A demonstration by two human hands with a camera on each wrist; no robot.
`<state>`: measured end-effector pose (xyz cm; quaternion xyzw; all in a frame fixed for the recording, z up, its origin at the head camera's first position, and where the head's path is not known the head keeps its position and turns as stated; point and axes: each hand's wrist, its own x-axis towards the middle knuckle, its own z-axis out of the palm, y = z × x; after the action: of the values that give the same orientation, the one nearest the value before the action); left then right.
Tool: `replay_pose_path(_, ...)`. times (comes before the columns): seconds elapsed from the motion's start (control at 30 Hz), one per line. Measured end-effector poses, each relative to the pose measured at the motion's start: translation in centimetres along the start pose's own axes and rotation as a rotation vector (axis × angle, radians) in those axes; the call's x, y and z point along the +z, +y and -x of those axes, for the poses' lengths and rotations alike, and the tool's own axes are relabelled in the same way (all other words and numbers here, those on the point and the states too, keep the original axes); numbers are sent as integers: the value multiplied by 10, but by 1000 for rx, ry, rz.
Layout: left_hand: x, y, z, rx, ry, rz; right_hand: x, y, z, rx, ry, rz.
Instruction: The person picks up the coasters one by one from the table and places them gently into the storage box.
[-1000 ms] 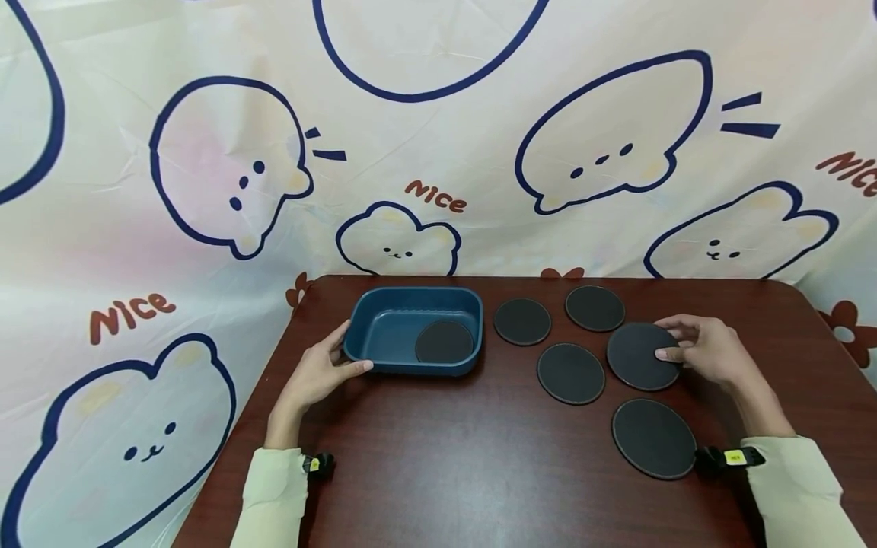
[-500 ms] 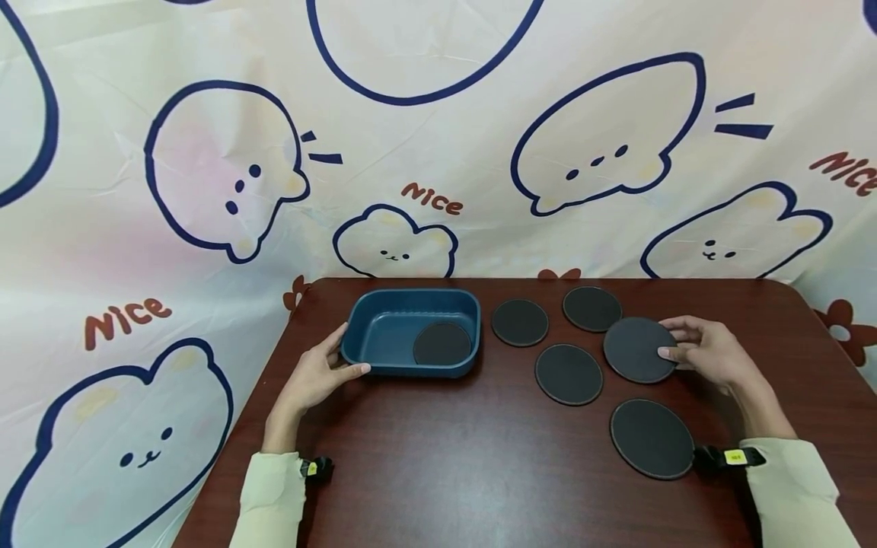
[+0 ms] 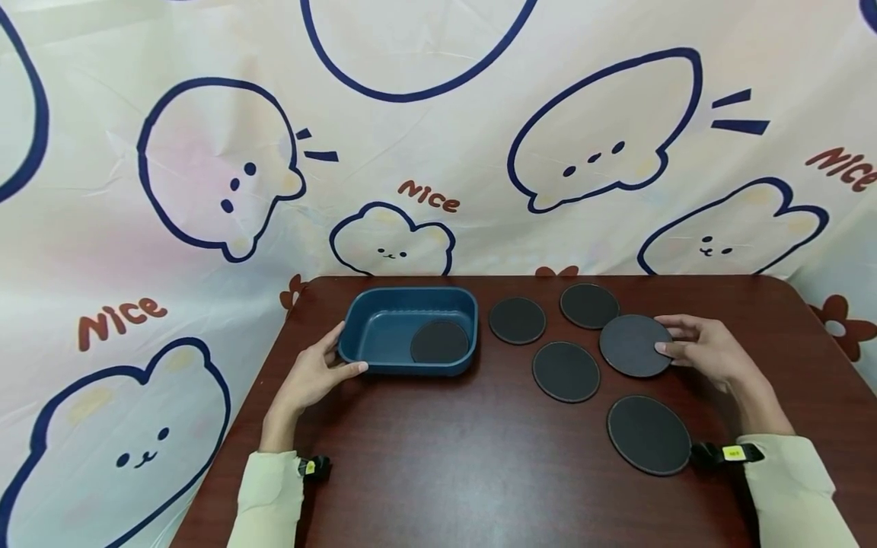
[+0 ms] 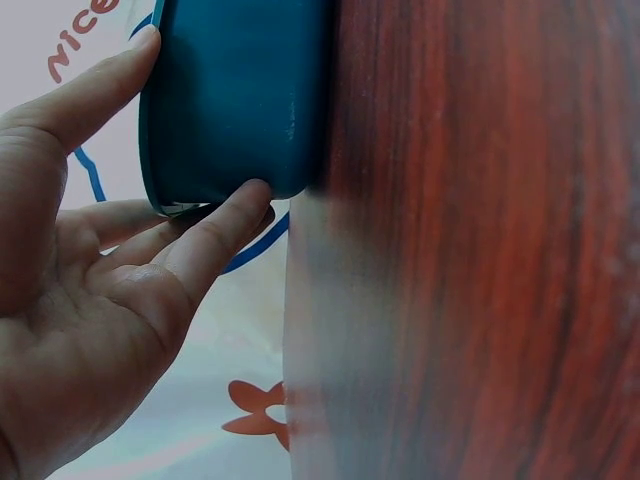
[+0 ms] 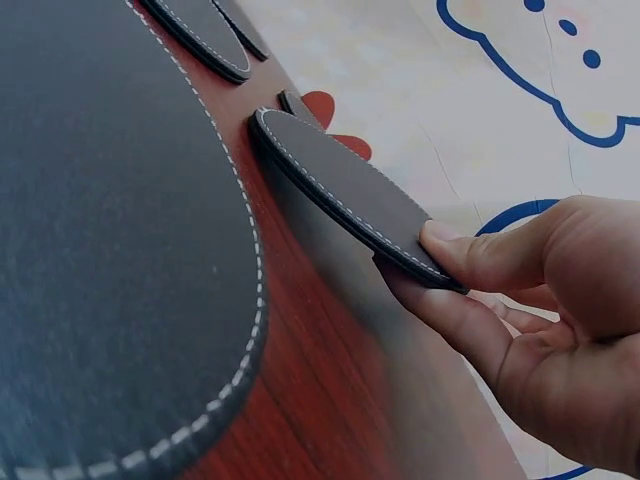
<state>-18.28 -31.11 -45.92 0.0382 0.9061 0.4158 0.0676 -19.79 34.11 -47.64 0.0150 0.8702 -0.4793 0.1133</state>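
In the head view the hands are well apart, each gripping something. The left hand is clamped on the left end of the blue box, thumb at the front rim. The box stands at the back left of the brown counter, with an inner disc lying in its right part. The right hand pinches the right edge of the held disc. Four more lie on the counter: the left disc just beside the box, the back disc, the middle disc and the front disc. A printed cloth hangs behind.

In the left wrist view, the thumb presses the box's rim and a fingertip touches its outer wall.

In the right wrist view, the thumb lies on the held disc's upper face, fingers beneath; pale stitching runs round its edge. The disc is tilted, its gripped edge off the counter.
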Motion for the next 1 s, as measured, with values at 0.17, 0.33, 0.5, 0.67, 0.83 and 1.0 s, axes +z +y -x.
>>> replay_pose_path(0.17, -1, 1, 0, 4, 0, 2, -1, 0, 0, 8, -10, -10)
replay_pose_path(0.33, -1, 2, 0, 1, -4, -1, -2, 1, 0, 18, -21, -49)
replay_pose_path(0.5, 0, 3, 0, -10, -6, -1, -3, 1, 1, 50, -24, -100)
replay_pose_path(0.67, 1, 1, 0, -18, -7, -7, -3, 1, 1, 62, -25, -151)
replay_pose_path(0.83, 1, 1, -1, -17, -3, 1, -4, 0, 0, 64, -26, -207)
replay_pose_path(1.0, 0, 2, 0, -16, -2, 3, -5, -2, 0, 60, -37, -306)
